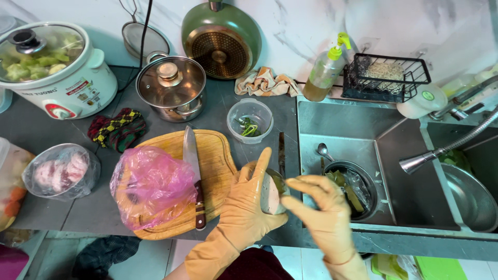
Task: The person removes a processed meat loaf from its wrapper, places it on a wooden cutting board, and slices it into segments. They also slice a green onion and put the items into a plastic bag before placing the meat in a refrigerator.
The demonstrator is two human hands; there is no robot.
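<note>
While both hands wear long tan rubber gloves, the left hand [249,199] is closed around a pale, rounded piece of food wrapped in dark green leaf [271,193], held over the front edge of the grey counter [83,207], just beside the steel sink [337,124]. The right hand [319,210] touches the leaf with pinched fingertips (what it grips exactly, I cannot tell). Near the left hand, a long kitchen knife with a dark handle [194,173] lies on the round wooden cutting board [218,161], beside a pink plastic bag [153,186]. A dark bowl with leaf scraps [348,187] sits in the sink.
</note>
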